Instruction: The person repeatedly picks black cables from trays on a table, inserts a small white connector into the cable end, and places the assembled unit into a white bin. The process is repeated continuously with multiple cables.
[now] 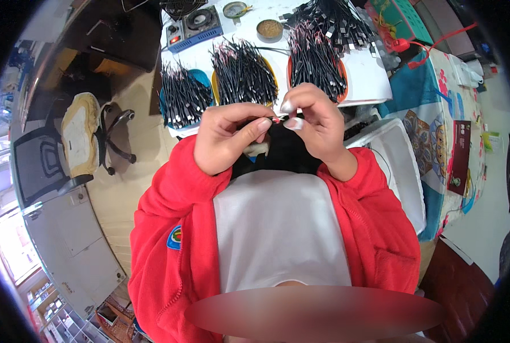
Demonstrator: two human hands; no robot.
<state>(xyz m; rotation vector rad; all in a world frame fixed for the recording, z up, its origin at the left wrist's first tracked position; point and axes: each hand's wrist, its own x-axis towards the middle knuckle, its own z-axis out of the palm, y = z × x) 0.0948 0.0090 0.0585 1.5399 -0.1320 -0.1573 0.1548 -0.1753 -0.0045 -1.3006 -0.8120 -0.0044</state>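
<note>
Holding the black cable [276,120]: left hand [223,136], thumb and finger together on it.
Right hand [319,121]: at its pinkish end; whether clamped, I cannot tell.

The cable [275,119] is partly covered by the fingers of the left hand [227,136], and its tip is too small to be made out; whether it is gripped by the right hand [318,123] cannot be told. The insides of the blue basin [200,75], yellow basin [214,86] and red basin [344,84] are mostly hidden by piled cables [246,74]. The heap [335,20] is cut off by the upper edge. The tub [406,177] is partly covered by the right sleeve [369,188].
</note>
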